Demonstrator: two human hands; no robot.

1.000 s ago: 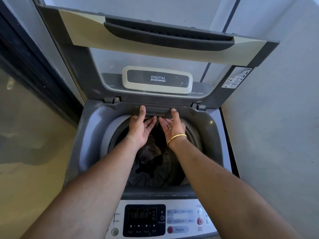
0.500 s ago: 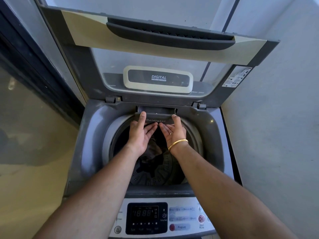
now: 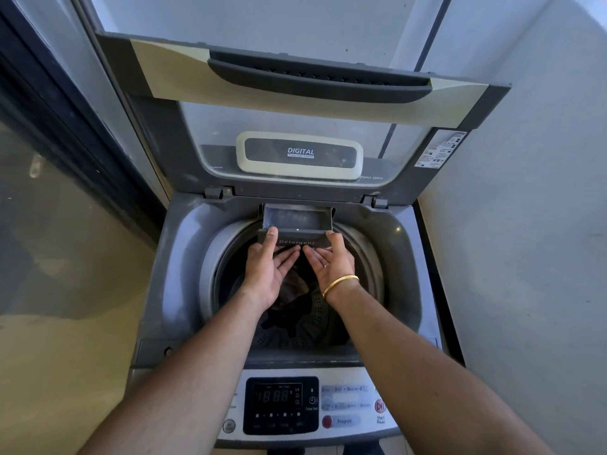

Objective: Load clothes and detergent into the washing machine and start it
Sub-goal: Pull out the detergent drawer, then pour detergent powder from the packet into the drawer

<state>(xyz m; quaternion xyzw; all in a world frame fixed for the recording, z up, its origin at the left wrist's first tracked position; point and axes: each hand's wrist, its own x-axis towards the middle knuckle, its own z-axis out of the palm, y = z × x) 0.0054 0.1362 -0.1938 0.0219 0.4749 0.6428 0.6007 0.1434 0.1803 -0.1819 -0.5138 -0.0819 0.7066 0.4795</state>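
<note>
Grey detergent drawer (image 3: 297, 220) out, L hand (image 3: 267, 269) & R hand (image 3: 331, 262) gripping

The washer (image 3: 170, 257) stands lid (image 3: 305, 60) up between a glass door and a wall. Dark clothes (image 3: 295, 290) lie in its drum (image 3: 361, 244); the detergent drawer (image 3: 295, 221) juts out over them.

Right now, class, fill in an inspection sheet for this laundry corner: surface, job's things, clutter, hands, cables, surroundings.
Surface: washing machine top, grey, lid raised.
Job's things: detergent drawer pulled out, no fresh detergent visible; dark clothes in the drum; control panel display lit.
Clutter: nothing seen.
Hands: left hand and right hand both on the drawer front, thumbs on top.
Cables: nothing seen.
Surroundings: white wall right, glass pane left.
</note>
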